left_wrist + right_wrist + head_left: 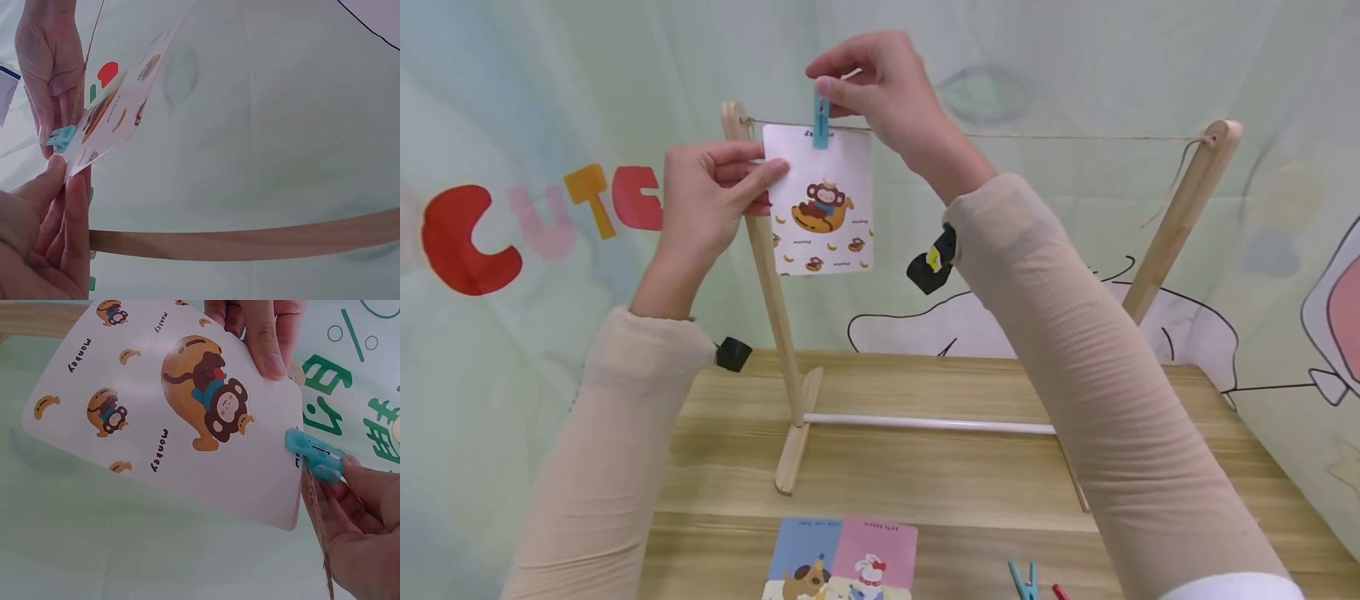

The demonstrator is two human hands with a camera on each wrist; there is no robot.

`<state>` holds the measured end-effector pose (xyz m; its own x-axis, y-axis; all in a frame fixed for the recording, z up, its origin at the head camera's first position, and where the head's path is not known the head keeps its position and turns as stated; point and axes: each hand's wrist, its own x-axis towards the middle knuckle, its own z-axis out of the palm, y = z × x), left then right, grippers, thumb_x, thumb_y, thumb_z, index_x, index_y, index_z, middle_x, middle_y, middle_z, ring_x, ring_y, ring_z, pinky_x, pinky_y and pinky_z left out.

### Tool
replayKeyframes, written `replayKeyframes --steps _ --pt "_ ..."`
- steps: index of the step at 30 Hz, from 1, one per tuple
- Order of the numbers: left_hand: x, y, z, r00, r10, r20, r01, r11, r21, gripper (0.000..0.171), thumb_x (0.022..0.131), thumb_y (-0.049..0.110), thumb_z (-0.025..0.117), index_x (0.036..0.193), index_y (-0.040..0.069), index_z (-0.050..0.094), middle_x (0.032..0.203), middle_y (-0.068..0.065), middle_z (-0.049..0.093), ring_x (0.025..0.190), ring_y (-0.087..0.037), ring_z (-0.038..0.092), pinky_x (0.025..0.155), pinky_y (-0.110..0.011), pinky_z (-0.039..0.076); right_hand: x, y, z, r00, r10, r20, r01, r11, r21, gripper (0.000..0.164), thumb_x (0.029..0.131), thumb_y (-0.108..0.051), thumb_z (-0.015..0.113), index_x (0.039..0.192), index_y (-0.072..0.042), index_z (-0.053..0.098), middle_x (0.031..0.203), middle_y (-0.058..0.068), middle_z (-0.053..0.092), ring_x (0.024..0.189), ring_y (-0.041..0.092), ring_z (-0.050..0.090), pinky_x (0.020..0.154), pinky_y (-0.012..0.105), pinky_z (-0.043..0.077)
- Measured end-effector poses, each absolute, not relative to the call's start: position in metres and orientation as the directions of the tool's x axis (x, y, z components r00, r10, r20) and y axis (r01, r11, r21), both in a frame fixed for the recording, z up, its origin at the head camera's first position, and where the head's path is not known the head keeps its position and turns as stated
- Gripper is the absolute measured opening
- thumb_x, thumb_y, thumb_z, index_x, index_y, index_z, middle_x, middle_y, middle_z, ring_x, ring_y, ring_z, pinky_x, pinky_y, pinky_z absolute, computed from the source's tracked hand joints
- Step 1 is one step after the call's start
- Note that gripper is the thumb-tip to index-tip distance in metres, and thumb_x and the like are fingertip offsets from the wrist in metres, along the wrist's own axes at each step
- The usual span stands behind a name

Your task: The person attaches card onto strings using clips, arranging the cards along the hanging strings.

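Observation:
My left hand (pixel 711 192) pinches the left edge of a white card (pixel 822 204) printed with a monkey and bananas. The card hangs at a twine line (pixel 1060 137), its wording upside down in the head view. My right hand (pixel 883 92) holds the upper end of a light-blue clothespin (pixel 822 117) between thumb and fingers. In the right wrist view the clothespin (pixel 312 452) overlaps the card's top edge, with the twine running beside it. The left wrist view shows the card (pixel 115 112) edge-on between both hands.
The twine spans two wooden posts (pixel 1187 208) joined low down by a white rod (pixel 925 423). On the wooden table (pixel 940 475) lie animal-printed cards (pixel 842 558), another blue clothespin (pixel 1024 579) and a red item (pixel 1060 592). A printed curtain (pixel 625 75) hangs behind.

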<state>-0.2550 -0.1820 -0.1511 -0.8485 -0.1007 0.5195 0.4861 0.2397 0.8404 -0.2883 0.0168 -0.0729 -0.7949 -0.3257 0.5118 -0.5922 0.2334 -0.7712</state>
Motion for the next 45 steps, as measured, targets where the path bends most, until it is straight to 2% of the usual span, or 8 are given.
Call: replayKeyframes --steps 15,21,28,34,45 --pt "-0.254 -0.184 -0.156 -0.825 -0.130 0.550 0.519 0.212 0.828 0.035 0.082 0.017 0.080 0.114 0.002 0.074 0.086 0.001 0.074 0.075 -0.011 0.071 0.062 -0.019 0.057 -0.290 0.010 -0.074 -0.774 -0.408 0.485 -0.611 0.276 -0.742 0.028 0.098 -0.010 0.060 0.124 0.000 0.065 0.112 0.009 0.063 0.098 0.021 0.063 0.091 0.021 0.052" --pt "-0.254 -0.185 -0.155 -0.830 -0.121 0.544 0.513 0.216 0.831 0.035 0.082 0.017 0.081 0.113 0.002 0.075 0.086 0.001 0.074 0.074 -0.011 0.071 0.061 -0.020 0.057 -0.292 0.009 -0.078 -0.740 -0.443 0.506 -0.667 0.387 -0.637 0.031 0.103 -0.013 0.053 0.131 -0.002 0.057 0.113 0.009 0.062 0.100 0.019 0.061 0.091 0.022 0.052" --pt "-0.252 -0.184 -0.154 -0.843 -0.128 0.522 0.475 0.280 0.835 0.038 0.082 0.022 0.080 0.114 0.002 0.074 0.089 0.000 0.074 0.074 -0.010 0.071 0.063 -0.019 0.057 -0.292 0.011 -0.080 -0.738 -0.435 0.515 -0.674 0.474 -0.567 0.033 0.103 -0.019 0.055 0.134 -0.005 0.054 0.115 0.008 0.065 0.102 0.017 0.062 0.089 0.021 0.050" --pt "-0.251 -0.184 -0.154 -0.853 -0.160 0.497 0.426 0.337 0.840 0.042 0.081 0.026 0.081 0.115 0.003 0.074 0.094 -0.004 0.075 0.077 -0.010 0.071 0.064 -0.019 0.057 -0.292 0.008 -0.079 -0.727 -0.441 0.526 -0.684 0.530 -0.502 0.033 0.103 -0.019 0.055 0.131 -0.002 0.056 0.120 0.007 0.065 0.105 0.012 0.062 0.090 0.016 0.049" --pt "-0.243 -0.182 -0.158 -0.839 -0.220 0.497 0.364 0.453 0.814 0.046 0.083 0.034 0.078 0.120 0.008 0.073 0.108 -0.011 0.073 0.090 -0.014 0.071 0.071 -0.017 0.056 -0.290 0.004 -0.082 -0.717 -0.414 0.561 -0.687 0.558 -0.466 0.035 0.103 -0.019 0.056 0.133 -0.002 0.058 0.125 0.005 0.064 0.108 0.008 0.062 0.091 0.012 0.047"
